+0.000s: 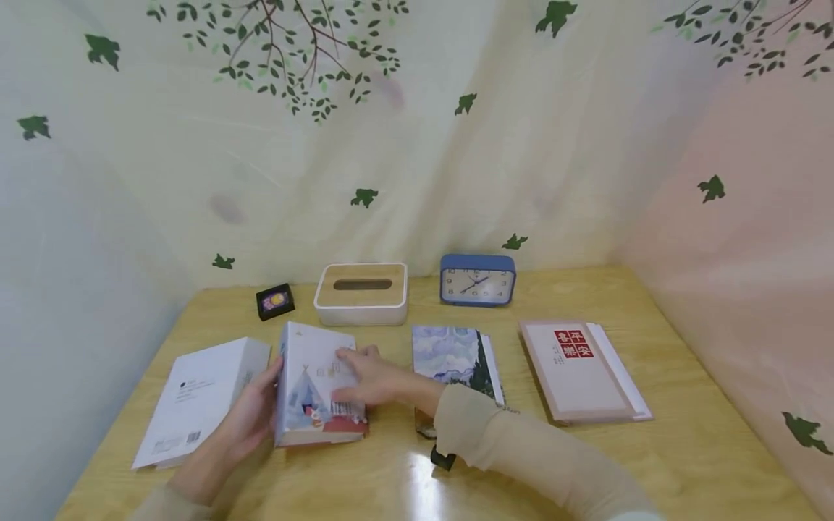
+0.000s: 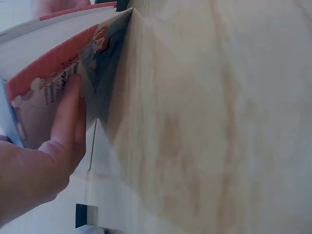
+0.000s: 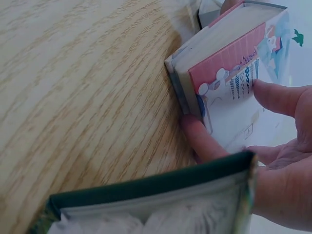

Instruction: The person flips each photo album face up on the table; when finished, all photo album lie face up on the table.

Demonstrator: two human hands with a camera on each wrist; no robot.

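Note:
A thick book (image 1: pixel 313 354) with a tent picture on its pale cover stands tilted off the table in the head view. My left hand (image 1: pixel 250 412) grips its left side along the spine. My right hand (image 1: pixel 378 376) holds the right part, its thumb lying on the cover. In the right wrist view, the right thumb presses the book's (image 3: pixel 229 92) cover by the barcode, and a finger reaches its lower edge. The left wrist view has left fingers (image 2: pixel 68 117) flat against the cover (image 2: pixel 39 107).
A white book (image 1: pixel 202 398) lies left, a landscape-painted book (image 1: pixel 446 354) under the right forearm, and a pink-beige book (image 1: pixel 580 376) at right. Behind stand a small black box (image 1: pixel 275 301), a tissue box (image 1: pixel 361 295) and a blue clock (image 1: pixel 478 281). Fabric walls (image 1: pixel 417 159) surround the table (image 1: pixel 651 463).

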